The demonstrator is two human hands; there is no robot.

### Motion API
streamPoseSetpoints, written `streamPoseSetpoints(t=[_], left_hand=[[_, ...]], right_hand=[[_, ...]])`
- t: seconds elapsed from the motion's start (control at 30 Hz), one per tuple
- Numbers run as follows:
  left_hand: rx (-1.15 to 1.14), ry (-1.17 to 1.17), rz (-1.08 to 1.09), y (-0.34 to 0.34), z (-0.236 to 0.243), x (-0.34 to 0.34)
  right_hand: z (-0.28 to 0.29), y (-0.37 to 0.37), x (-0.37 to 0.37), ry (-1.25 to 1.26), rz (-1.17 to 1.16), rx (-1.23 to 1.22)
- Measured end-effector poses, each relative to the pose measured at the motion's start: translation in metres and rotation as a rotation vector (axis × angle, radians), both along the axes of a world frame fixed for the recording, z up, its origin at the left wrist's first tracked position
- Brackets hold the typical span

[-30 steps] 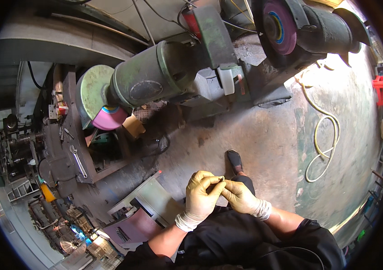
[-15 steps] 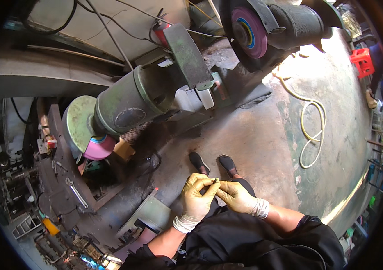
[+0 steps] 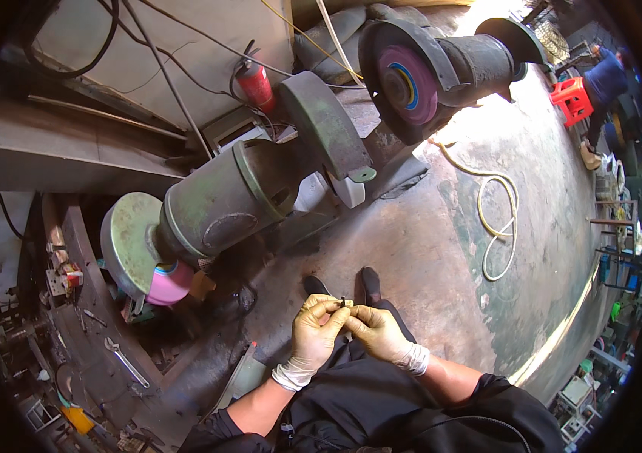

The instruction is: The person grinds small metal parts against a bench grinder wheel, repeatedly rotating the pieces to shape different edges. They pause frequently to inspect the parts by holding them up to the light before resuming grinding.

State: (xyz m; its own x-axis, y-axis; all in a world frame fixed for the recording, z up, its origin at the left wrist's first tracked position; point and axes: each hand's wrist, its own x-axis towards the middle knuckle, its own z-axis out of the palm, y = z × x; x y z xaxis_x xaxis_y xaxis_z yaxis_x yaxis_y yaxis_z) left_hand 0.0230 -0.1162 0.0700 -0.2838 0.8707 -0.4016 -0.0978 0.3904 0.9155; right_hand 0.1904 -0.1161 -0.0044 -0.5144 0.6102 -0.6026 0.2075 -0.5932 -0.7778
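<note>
Both hands wear yellowish gloves with white cuffs and meet in front of my body. My left hand pinches a small dark piece between thumb and forefinger; the piece is too small to identify. With its fingertips pressed against the same spot, my right hand is closed too. Beyond the hands stands a green bench grinder, its pink grinding wheel showing under the left guard and a pale wheel under the right one.
A second grinder with a pink wheel stands farther right. A coiled pale hose lies on the floor. A wrench rests on a dark bench at left. Behind is a red fire extinguisher; far right, a person by a red stool.
My view has tilted up and turned slightly, so the far person and extinguisher show more fully. Both hands stay together, still pinching the small dark piece, which stands out a little more.
</note>
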Motion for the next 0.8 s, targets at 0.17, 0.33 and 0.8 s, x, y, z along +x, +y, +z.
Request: streamPoseSetpoints(t=[0.17,0.33,0.8], left_hand=[[0.009,0.105,-0.03,0.019,-0.009,0.008],[0.047,0.214,-0.064,0.03,-0.017,0.032],[-0.155,-0.391,0.249,0.062,-0.037,0.099]], right_hand=[[-0.025,0.011,0.024,-0.1,-0.033,0.156],[-0.002,0.039,0.041,-0.072,0.043,0.184],[0.04,0.106,0.107,-0.064,0.013,0.329]])
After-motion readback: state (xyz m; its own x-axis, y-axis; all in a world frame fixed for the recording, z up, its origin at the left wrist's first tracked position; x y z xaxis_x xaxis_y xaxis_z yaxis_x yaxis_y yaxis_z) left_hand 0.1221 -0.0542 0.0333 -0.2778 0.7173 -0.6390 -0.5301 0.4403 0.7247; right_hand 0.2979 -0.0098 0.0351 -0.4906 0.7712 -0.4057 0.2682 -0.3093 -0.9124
